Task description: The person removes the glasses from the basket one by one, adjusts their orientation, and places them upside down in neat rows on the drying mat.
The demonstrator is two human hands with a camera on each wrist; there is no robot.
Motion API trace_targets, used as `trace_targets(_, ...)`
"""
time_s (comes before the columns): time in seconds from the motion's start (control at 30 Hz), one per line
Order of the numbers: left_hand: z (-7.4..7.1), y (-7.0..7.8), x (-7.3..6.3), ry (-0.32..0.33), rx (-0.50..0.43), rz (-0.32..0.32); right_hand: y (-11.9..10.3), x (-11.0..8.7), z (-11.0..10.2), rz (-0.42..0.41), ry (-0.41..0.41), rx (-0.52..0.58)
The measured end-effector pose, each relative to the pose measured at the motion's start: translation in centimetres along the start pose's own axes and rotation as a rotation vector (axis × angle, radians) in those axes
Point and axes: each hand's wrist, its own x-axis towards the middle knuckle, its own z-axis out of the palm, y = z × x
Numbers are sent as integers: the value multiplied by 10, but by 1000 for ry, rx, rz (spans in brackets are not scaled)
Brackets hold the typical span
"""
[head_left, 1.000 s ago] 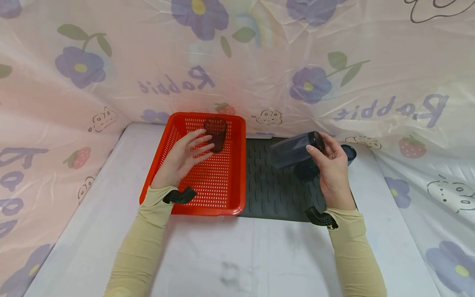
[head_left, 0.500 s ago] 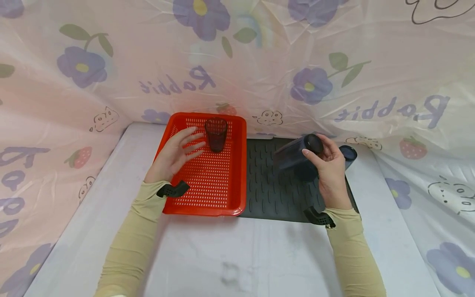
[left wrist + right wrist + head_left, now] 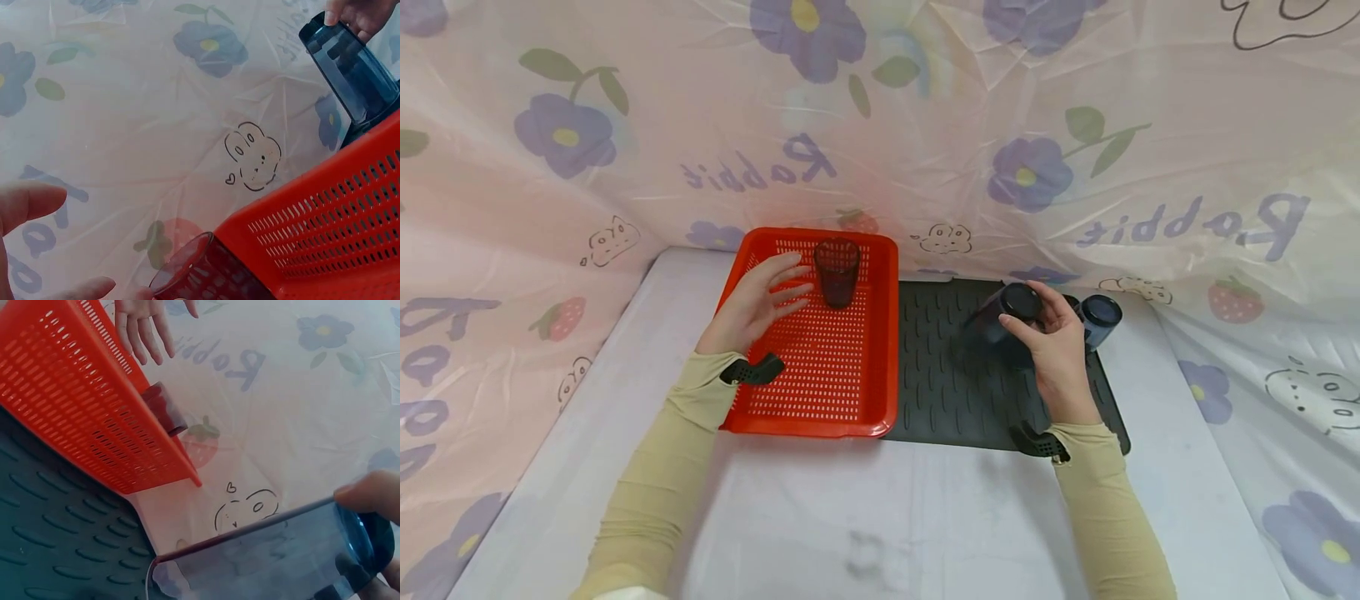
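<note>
Pale pink sheeting (image 3: 917,150), printed with purple flowers, strawberries and mirrored lettering, is hung behind a white table (image 3: 865,517). On the left a red basket (image 3: 890,350) is set, with a ridged dark mat (image 3: 936,400) just beside it on the right. A dark cup (image 3: 837,279) is placed inside the basket, mouth up, near its far wall. The left hand (image 3: 756,300) is held over the basket near that cup, its fingers spread apart. By the right hand (image 3: 1060,354) a blue cup (image 3: 1017,302) is gripped at its base, thumb and fingers clamped on it; it is tilted over the mat, mouth lowest, though contact with the mat cannot be told. Another cup (image 3: 1103,315) is seen just beyond that hand, at the mat's right edge
</note>
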Motion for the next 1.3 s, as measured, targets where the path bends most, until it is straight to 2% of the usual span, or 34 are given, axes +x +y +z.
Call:
trace_targets(0.23, -2, 4, 10, 9, 139, -13, 6, 0, 1, 16, -3, -33)
trace_targets(0.43, -5, 4, 22, 55, 281, -35, 9, -1, 2, 27, -8, -75)
trace_targets(0.63, -9, 1, 34, 89, 343, -58, 12, -1, 3, 31, 1, -128)
trace_targets(0.93, -10, -4, 44, 114, 502, 62, 17, -2, 5, 7, -26, -185)
trace_targets(1.3, -10, -14, 63, 111, 631, 102, 27, 1, 12, 11, -36, -185)
